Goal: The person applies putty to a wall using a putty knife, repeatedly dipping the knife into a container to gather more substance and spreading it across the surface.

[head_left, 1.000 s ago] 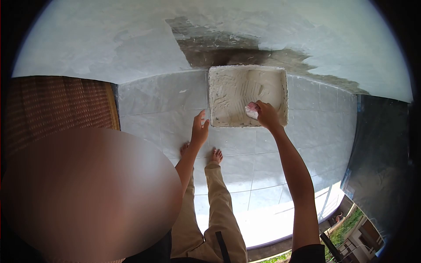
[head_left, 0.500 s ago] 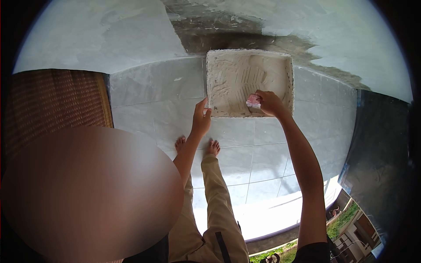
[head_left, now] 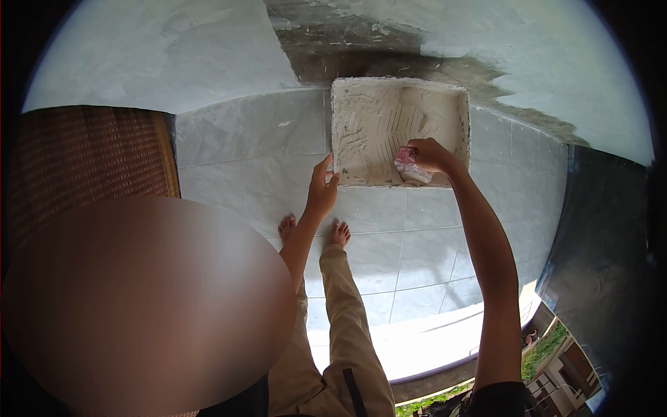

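Note:
A rectangular tray [head_left: 335, 128] of pale, wet plaster stands on the tiled floor against the wall. Its rim is crusted, and rows of thin grooves mark the plaster inside. My right hand [head_left: 432, 154] is closed around a flat pink scraper [head_left: 407, 154], low in the tray near its front wall. Whitish plaster coats the scraper's lower part; its edge is hard to make out. At the tray's front left corner, my left hand [head_left: 322, 190] grips the side wall, thumb by the rim and fingers along the outside.
The wall [head_left: 174, 55] behind the tray has a dark, rough patch [head_left: 347, 48] beside smoother grey coating. A woven brown mat [head_left: 97, 153] lies at left, and a dark panel [head_left: 604, 236] is at right. My bare feet [head_left: 339, 234] are on the grey tiles [head_left: 368, 208].
The scraper has turned in my right hand's grip and now shows more of its plaster-coated part. My left hand stays at the tray's corner. The view has shifted slightly.

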Tool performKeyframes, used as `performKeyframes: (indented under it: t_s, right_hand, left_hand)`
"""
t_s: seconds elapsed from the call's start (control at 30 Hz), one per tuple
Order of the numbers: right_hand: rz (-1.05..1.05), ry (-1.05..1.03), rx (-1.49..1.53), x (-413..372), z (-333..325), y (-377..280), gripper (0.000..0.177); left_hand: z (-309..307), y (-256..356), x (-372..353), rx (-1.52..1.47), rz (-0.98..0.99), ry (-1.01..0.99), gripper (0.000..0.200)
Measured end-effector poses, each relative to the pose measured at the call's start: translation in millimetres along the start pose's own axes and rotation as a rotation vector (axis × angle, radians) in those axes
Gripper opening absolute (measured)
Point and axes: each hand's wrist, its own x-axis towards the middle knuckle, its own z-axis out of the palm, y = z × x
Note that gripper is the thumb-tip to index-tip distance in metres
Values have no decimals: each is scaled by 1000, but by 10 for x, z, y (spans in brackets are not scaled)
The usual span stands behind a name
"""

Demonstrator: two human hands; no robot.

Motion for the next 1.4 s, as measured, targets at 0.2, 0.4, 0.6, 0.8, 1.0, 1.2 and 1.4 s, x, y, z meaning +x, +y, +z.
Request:
performKeyframes:
  t_s: [0.2,0.4,0.6,0.8,1.0,1.2,1.4]
  right_hand:
    - [40,-81,-47,61,-79,-22,30]
    - [98,-142,-150,140,-123,29,29]
    - [217,-328,-141,141,-254,58,24]
    - [347,-221,764,-315,-466,113,29]
    - [-8,-44,1440,-926,-487,-116,38]
    - [-488,31,1800,-1516,-706,-1021,39]
    - [-768,145,1846,-2134,-1391,-2292,44]
  left_hand:
    - [-48,181,-41,-10,-75,-40,53]
    - [-25,27,-33,-34,-27,-22,55]
    - [-23,86,-57,-58,-81,-26,55]
    - [-176,311,-159,-61,-74,-11,52]
    - [-668,1146,-263,-128,25,26,41]
    - [-1406,2406,-362,-140,204,97,38]
    - [-2099,3614,-565,-194,383,185,37]
